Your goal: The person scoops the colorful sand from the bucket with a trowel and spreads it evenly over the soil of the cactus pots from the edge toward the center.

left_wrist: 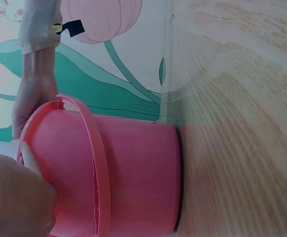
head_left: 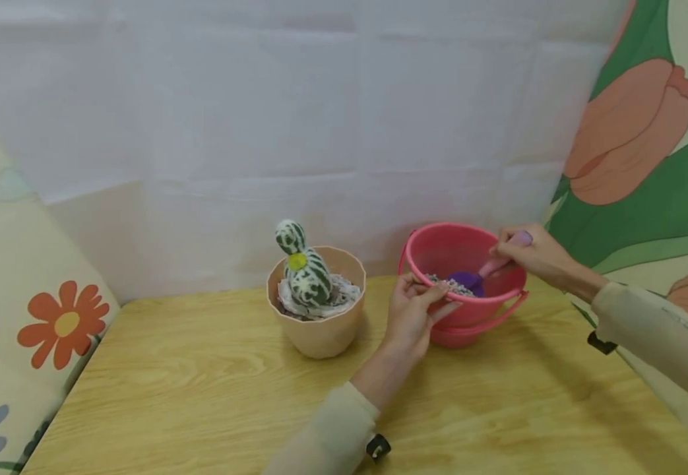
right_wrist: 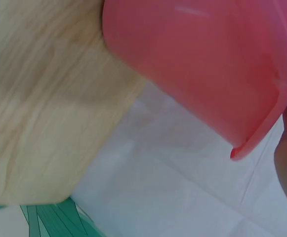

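The wooden surface [head_left: 213, 396] carries two containers near its far edge. The pink bucket [head_left: 465, 316] stands close to the far right corner, its handle folded down along the side. Left of it, near the middle of the far edge, stands a beige pot [head_left: 320, 333] with a green and white cactus figure [head_left: 303, 270] upright inside.

The left hand [head_left: 411, 316] pinches the near rim of the bucket with thumb and fingers. The right hand [head_left: 530, 254] reaches over the far right rim and is closed around the pink handle of a small scoop [head_left: 474, 277]. The purple blade of the scoop lies inside the bucket among grey gravel [head_left: 447, 284].
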The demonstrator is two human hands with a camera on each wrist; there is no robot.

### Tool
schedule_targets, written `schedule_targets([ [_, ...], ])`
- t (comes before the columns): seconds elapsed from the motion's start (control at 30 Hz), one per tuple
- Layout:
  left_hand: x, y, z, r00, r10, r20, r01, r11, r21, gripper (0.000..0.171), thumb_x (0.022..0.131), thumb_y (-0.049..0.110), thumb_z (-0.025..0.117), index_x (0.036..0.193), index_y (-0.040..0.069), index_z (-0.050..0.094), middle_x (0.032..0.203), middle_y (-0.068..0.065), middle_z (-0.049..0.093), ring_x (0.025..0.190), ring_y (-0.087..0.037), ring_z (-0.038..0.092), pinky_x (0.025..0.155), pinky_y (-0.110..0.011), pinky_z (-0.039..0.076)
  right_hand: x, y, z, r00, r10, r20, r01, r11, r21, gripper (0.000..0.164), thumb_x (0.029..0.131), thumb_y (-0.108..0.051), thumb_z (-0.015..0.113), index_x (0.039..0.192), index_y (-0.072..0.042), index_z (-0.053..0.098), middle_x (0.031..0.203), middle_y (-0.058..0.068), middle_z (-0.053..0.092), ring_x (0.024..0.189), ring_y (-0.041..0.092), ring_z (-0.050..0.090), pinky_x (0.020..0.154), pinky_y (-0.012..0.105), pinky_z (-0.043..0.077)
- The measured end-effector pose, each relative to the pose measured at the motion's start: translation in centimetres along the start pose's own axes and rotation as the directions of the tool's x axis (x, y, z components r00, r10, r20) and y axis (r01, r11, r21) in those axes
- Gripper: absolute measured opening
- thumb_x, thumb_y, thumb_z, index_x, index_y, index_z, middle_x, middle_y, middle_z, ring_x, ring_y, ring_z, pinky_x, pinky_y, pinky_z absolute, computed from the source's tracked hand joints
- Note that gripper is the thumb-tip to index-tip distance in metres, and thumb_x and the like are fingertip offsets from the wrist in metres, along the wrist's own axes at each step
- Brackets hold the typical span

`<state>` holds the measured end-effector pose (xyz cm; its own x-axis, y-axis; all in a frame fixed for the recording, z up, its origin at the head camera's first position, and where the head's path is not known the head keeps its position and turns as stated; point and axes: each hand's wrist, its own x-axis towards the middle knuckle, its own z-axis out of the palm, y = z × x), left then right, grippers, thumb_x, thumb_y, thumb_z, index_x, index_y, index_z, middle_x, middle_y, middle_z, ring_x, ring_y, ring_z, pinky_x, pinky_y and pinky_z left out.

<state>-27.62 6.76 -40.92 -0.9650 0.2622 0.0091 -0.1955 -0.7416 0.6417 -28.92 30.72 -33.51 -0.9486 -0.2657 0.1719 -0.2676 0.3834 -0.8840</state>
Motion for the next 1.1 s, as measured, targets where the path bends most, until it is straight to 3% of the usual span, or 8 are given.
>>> schedule_targets([
  [0.13,0.0,-0.1,0.1,1.0,-0.005,0.0,0.005,1.0,0.001,0.032,0.088,-0.016,0.065,0.112,0.0,0.051,0.104,-0.019,0.056,0.096,-0.032,0.066,0.083,-0.049,0.06,-0.1,0.0,-0.2,1.0,0.017,-0.019,-0.017,1.0,0.013,0.027,0.104,-0.01,0.056,0.093,0.014,0.061,0.087,0.025,0.072,0.083,0.035,0.074,0.074,0.039,0.062],
  [0.27,-0.1,-0.2,0.0,1.0,-0.008,0.007,0.008,1.0,0.001,0.035,0.088,-0.016,0.066,0.115,-0.002,0.05,0.107,-0.02,0.057,0.097,-0.033,0.067,0.084,-0.048,0.06,0.0,-0.8,-0.2,0.992,0.031,-0.125,-0.029,0.999,0.018,0.027,0.104,-0.01,0.057,0.094,0.015,0.061,0.09,0.024,0.073,0.085,0.032,0.074,0.076,0.035,0.062],
  [0.4,0.0,-0.3,-0.1,1.0,-0.002,0.029,0.002,1.0,-0.007,0.034,0.088,-0.015,0.066,0.114,-0.001,0.051,0.107,-0.021,0.057,0.094,-0.03,0.067,0.084,-0.05,0.06,0.4,-2.3,-0.5,0.966,-0.066,-0.25,0.004,0.971,-0.239,0.023,0.101,-0.017,0.062,0.091,0.004,0.066,0.085,0.015,0.075,0.076,0.025,0.072,0.061,0.03,0.058],
  [0.5,0.1,-0.3,-0.2,0.999,0.008,0.044,-0.008,1.0,-0.012,0.031,0.089,-0.016,0.066,0.111,0.001,0.052,0.103,-0.019,0.059,0.09,-0.026,0.067,0.084,-0.051,0.06,1.0,-2.7,-0.7,0.946,-0.149,-0.289,-0.005,0.881,-0.472,0.016,0.095,-0.021,0.068,0.086,-0.008,0.07,0.078,0.006,0.074,0.064,0.02,0.064,0.045,0.029,0.045],
  [0.6,0.1,-0.3,-0.3,0.999,0.02,0.048,-0.02,1.0,-0.015,0.03,0.088,-0.016,0.065,0.109,0.002,0.052,0.1,-0.017,0.06,0.087,-0.025,0.067,0.083,-0.051,0.06,1.8,-2.0,-0.6,0.947,-0.185,-0.261,0.017,0.843,-0.537,0.014,0.093,-0.018,0.071,0.084,-0.008,0.071,0.078,0.005,0.072,0.062,0.018,0.062,0.046,0.027,0.047],
  [0.77,0.2,-0.5,-0.3,0.999,0.026,0.043,-0.025,0.999,-0.023,0.029,0.088,-0.016,0.066,0.107,0.001,0.052,0.095,-0.014,0.06,0.086,-0.024,0.068,0.083,-0.051,0.06,2.7,-0.1,-0.3,0.966,-0.18,-0.188,0.055,0.848,-0.528,0.016,0.092,-0.018,0.077,0.085,-0.004,0.074,0.077,0.006,0.073,0.069,0.017,0.067,0.053,0.022,0.052],
  [0.97,-0.1,-0.9,-0.3,0.999,0.021,0.05,-0.019,0.999,-0.032,0.029,0.088,-0.016,0.067,0.105,0.002,0.052,0.092,-0.013,0.059,0.087,-0.025,0.069,0.083,-0.052,0.059,3.0,0.8,0.4,0.987,-0.083,-0.136,0.007,0.874,-0.487,0.024,0.09,-0.026,0.081,0.095,-0.003,0.074,0.084,0.005,0.074,0.076,0.019,0.07,0.062,0.025,0.056],
  [1.1,0.0,-0.8,-0.2,0.998,0.021,0.067,-0.019,0.999,-0.032,0.029,0.088,-0.015,0.068,0.104,0.003,0.052,0.093,-0.013,0.06,0.088,-0.026,0.069,0.083,-0.052,0.059,3.3,0.5,0.5,0.994,-0.037,-0.1,-0.018,0.867,-0.498,0.027,0.09,-0.03,0.081,0.098,-0.005,0.076,0.087,0.004,0.074,0.082,0.02,0.069,0.07,0.03,0.057],
])
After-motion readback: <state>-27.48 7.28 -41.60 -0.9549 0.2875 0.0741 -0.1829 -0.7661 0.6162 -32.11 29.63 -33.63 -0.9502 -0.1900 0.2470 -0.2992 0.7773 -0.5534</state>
